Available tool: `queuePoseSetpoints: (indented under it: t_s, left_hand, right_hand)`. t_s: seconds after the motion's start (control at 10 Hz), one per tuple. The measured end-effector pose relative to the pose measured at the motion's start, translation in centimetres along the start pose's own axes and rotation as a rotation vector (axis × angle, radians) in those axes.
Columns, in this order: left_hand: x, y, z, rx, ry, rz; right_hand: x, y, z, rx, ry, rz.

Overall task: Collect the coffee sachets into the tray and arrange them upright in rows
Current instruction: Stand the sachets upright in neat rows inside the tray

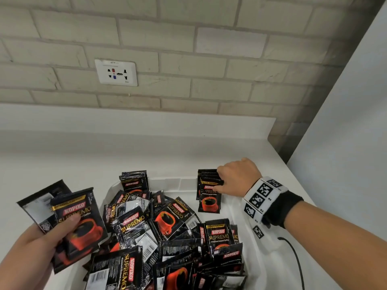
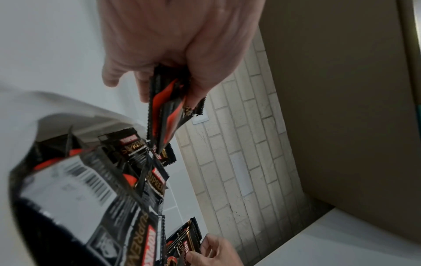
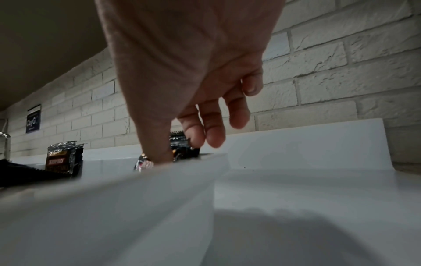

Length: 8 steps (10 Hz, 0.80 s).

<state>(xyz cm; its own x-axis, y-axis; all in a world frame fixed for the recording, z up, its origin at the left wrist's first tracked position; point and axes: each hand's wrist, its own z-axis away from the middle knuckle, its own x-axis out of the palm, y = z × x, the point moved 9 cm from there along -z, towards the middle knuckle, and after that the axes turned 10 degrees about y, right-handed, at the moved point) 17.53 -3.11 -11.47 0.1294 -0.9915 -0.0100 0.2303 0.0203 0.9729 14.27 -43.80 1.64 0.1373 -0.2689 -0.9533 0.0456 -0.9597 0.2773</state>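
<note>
Left grip [image 1: 41, 241] clasps loose sachets [image 1: 77, 222]; right grip [image 1: 236, 178] pinches the upright sachet row [image 1: 209, 193].

**Coffee sachets and tray**

Tray [image 1: 232, 208]: white, shallow, rectangular, resting on the white surface [image 1: 83, 155]. Loose sachets [image 1: 167, 231]: black foil packets printed "KOPIKO SUPREMO" with a red cup, heaped flat and overlapping across the tray's middle and near side, some face up, some showing barcoded backs. Left stack [image 1: 134, 181]: several sachets upright against the far wall, left of centre. Right stack [image 1: 209, 191]: sachets upright in the far right corner, pinched by the right hand [image 1: 238, 176], the front one hanging lower than the rest. Held sachets [image 1: 69, 218]: a few, fanned and tilted, gripped by the left hand [image 1: 37, 248] over the tray's left edge.
</note>
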Motion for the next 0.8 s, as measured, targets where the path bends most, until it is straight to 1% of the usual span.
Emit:
queuePoseSetpoints:
  t_s: [0.1,0.2,0.3,0.4,0.5,0.6,0.7,0.8]
  left_hand:
    - [-0.7,0.2,0.0,-0.019,0.026,-0.042]
    - [-0.5,0.7,1.1,-0.004,0.011,-0.023]
    - [0.7,1.9,2.8,-0.018,-0.019,-0.002]
    - [1.7,2.9,4.1,-0.018,-0.053,-0.004]
    - [3.2,4.6,5.8,0.024,-0.095,0.024]
    - [6.3,8.9,10.3,0.026,-0.042,0.12]
    - [8.3,10.0,11.5,0.025,-0.162,0.096]
    - [10.2,10.0,11.7,-0.009,-0.232,0.072]
  right_hand:
    - [-0.9,0.2,-0.2,-0.006,0.051,-0.007]
    - [-1.8,0.3,-0.1,0.001,0.094,-0.019]
    - [-2.7,0.0,0.2,-0.009,0.167,-0.014]
    - [-2.8,-0.4,0.6,-0.035,0.191,0.002]
    - [-2.1,-0.6,1.0,-0.05,0.156,0.018]
    - [-1.5,-0.6,1.1,-0.04,0.135,0.006]
    - [-1.3,-0.7,1.1,-0.036,0.132,0.001]
    - [-1.2,-0.5,1.1,-0.013,0.128,0.011]
